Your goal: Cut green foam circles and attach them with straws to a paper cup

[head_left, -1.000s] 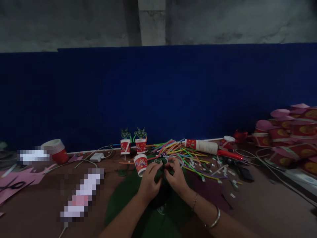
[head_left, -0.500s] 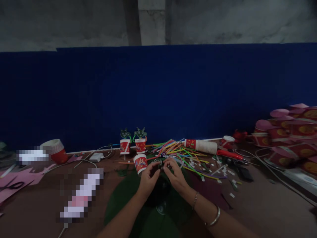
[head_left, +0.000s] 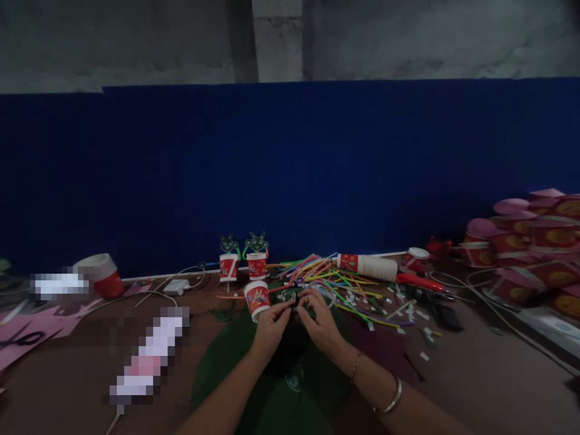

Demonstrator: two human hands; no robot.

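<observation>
Green paper, the big dark sheet on the table, spreads under both forearms, toward 6 o'clock from the hands. Left hand and right hand meet fingertip to fingertip, each pinching a small dark piece at 12 o'clock, equally near; its long axis is too small to tell.

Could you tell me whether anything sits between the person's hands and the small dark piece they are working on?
Nothing visible does. The left hand and right hand both pinch the small dark piece directly with their fingertips. The tilted red cup stands just left of it.
</observation>
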